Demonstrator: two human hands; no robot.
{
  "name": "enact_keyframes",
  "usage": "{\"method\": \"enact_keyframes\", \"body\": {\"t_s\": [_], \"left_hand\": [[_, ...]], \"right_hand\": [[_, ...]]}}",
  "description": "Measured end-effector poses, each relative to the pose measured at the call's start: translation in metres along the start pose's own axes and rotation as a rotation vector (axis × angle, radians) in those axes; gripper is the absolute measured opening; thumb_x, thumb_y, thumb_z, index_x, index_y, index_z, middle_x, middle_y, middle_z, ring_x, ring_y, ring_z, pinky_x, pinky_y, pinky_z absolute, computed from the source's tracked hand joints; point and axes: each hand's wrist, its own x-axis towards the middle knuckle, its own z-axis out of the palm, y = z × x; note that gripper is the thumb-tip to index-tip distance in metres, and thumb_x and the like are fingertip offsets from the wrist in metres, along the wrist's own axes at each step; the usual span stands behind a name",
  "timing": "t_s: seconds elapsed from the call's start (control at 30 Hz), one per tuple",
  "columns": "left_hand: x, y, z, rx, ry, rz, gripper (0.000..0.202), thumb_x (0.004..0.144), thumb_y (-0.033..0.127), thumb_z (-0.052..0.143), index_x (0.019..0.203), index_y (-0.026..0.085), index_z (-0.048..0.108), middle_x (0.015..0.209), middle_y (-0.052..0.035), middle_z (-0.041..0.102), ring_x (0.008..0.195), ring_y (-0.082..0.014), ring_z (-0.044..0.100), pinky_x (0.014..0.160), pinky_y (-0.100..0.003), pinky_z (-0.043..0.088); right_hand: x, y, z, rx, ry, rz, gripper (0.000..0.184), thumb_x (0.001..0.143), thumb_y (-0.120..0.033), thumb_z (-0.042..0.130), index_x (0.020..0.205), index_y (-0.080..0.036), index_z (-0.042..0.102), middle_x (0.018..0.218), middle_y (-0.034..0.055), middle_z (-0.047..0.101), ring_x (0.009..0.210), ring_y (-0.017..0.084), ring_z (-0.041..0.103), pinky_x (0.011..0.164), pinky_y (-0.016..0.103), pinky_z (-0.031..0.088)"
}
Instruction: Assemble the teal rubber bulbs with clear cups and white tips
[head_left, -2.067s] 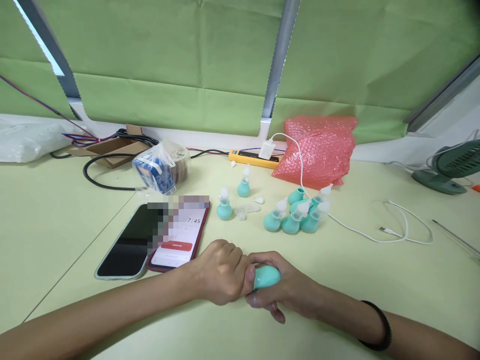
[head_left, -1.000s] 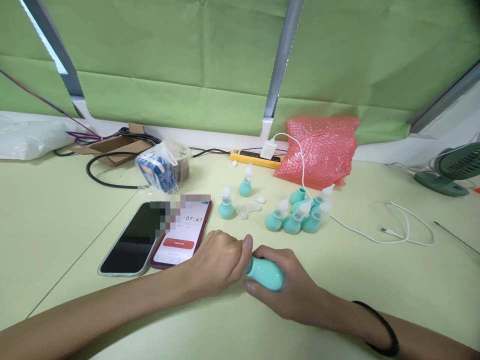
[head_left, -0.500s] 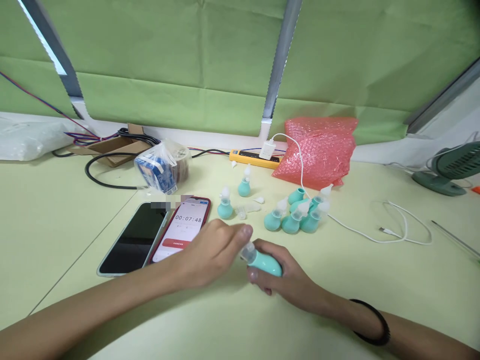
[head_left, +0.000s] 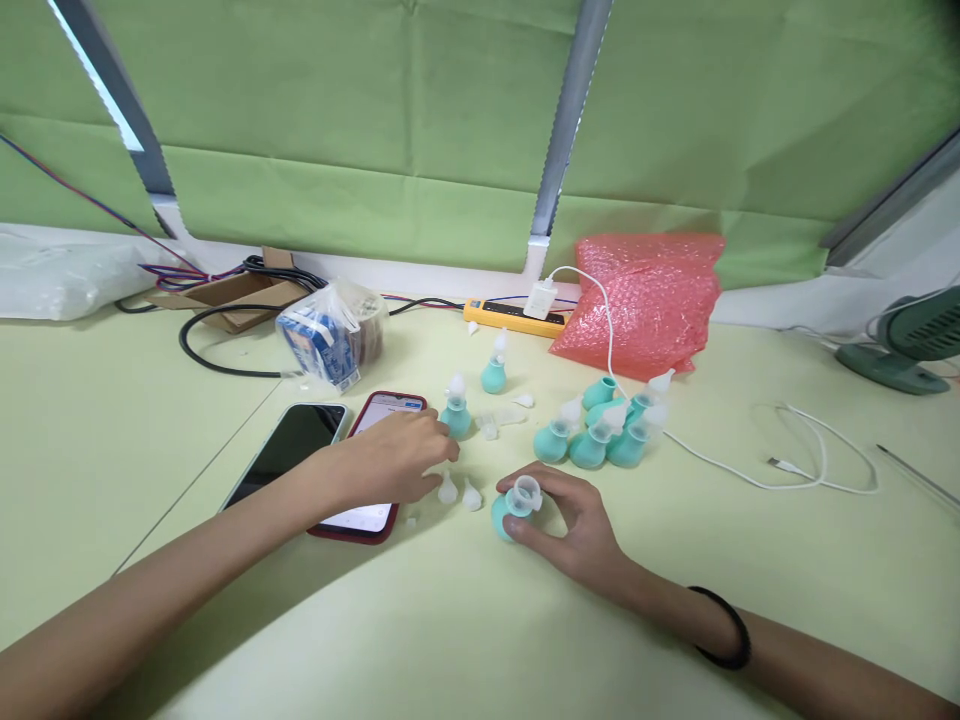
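Observation:
My right hand [head_left: 571, 525] grips a teal rubber bulb [head_left: 508, 508] standing on the table, its clear collar facing up. My left hand [head_left: 394, 462] reaches forward over the red-cased phone [head_left: 375, 440], fingers curled, fingertips just above two small clear tips [head_left: 459, 492] lying on the table. Whether it pinches anything is hidden. Beyond stand two finished teal bulbs with white nozzles [head_left: 474, 392] and a cluster of several more [head_left: 604, 425].
A dark phone [head_left: 289, 450] lies left of the red one. Behind are a bagged blue carton [head_left: 330, 335], a cardboard box [head_left: 225, 292], black cables, a yellow power strip [head_left: 514, 317], pink bubble wrap [head_left: 645, 300], a white cable [head_left: 787, 460] and a green fan [head_left: 904, 345].
My hands have come apart. The left one moved forward over the red phone toward the clear tips; the right one stood the bulb upright on the table, collar up.

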Motion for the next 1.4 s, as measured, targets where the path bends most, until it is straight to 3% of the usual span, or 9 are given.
{"method": "enact_keyframes", "body": {"t_s": [0.17,0.4,0.57,0.73,0.9,1.17,1.4], "left_hand": [[0.001,0.005,0.003,-0.016,-0.153,0.067,0.030,0.070,0.009,0.047,0.092,0.025,0.062,0.079,-0.0031,0.057,0.076,-0.0176,0.054,0.057,-0.024,0.038],[0.003,0.010,-0.004,-0.100,-0.130,0.096,0.024,0.066,0.010,0.055,0.086,0.020,0.062,0.087,-0.0036,0.056,0.086,-0.0191,0.052,0.069,-0.025,0.041],[0.004,0.012,-0.007,-0.252,-0.166,0.052,0.020,0.062,0.013,0.058,0.081,0.019,0.060,0.082,-0.0007,0.057,0.072,-0.0147,0.054,0.064,-0.024,0.042],[0.005,0.009,-0.012,-0.567,-0.022,0.089,0.016,0.060,0.008,0.057,0.074,0.015,0.055,0.073,0.0028,0.057,0.067,-0.0102,0.052,0.063,-0.019,0.043],[0.008,0.006,-0.012,-0.923,-0.028,0.033,0.021,0.063,0.010,0.058,0.083,0.014,0.060,0.081,0.0000,0.057,0.070,-0.0092,0.055,0.061,-0.017,0.047],[0.009,0.005,-0.009,-0.942,-0.031,0.006,0.018,0.065,0.021,0.065,0.082,0.013,0.067,0.077,-0.0020,0.059,0.072,-0.0115,0.056,0.065,-0.020,0.047],[0.008,0.006,-0.013,-0.971,-0.146,-0.081,0.026,0.069,0.022,0.063,0.093,0.015,0.065,0.085,-0.0036,0.067,0.075,-0.0133,0.061,0.065,-0.019,0.048]], "right_hand": [[0.001,0.002,0.001,0.010,-0.023,0.095,0.012,0.068,-0.019,0.057,0.080,-0.016,0.057,0.076,0.0045,0.057,0.071,0.017,0.053,0.064,0.028,0.042],[-0.002,0.000,0.000,0.041,-0.008,0.063,0.006,0.073,-0.022,0.053,0.069,-0.018,0.050,0.067,-0.0004,0.045,0.063,0.013,0.044,0.059,0.025,0.037],[-0.003,0.002,0.001,-0.001,-0.013,0.038,0.008,0.070,-0.022,0.057,0.077,-0.019,0.056,0.070,0.0009,0.048,0.064,0.014,0.047,0.057,0.025,0.038],[-0.006,0.004,0.003,-0.039,-0.030,0.053,0.010,0.070,-0.022,0.058,0.079,-0.018,0.058,0.070,0.0010,0.054,0.062,0.013,0.050,0.057,0.024,0.040],[-0.009,0.004,0.006,-0.108,-0.025,0.072,0.010,0.071,-0.024,0.058,0.079,-0.018,0.059,0.065,-0.0007,0.053,0.058,0.011,0.048,0.054,0.022,0.039],[-0.010,0.006,0.006,-0.153,-0.007,0.057,0.008,0.071,-0.025,0.057,0.075,-0.017,0.057,0.061,-0.0011,0.051,0.056,0.011,0.046,0.052,0.022,0.039],[-0.013,0.001,0.006,-0.194,0.024,-0.022,0.007,0.070,-0.021,0.057,0.076,-0.017,0.057,0.060,-0.0011,0.050,0.054,0.011,0.045,0.051,0.022,0.039]]}}
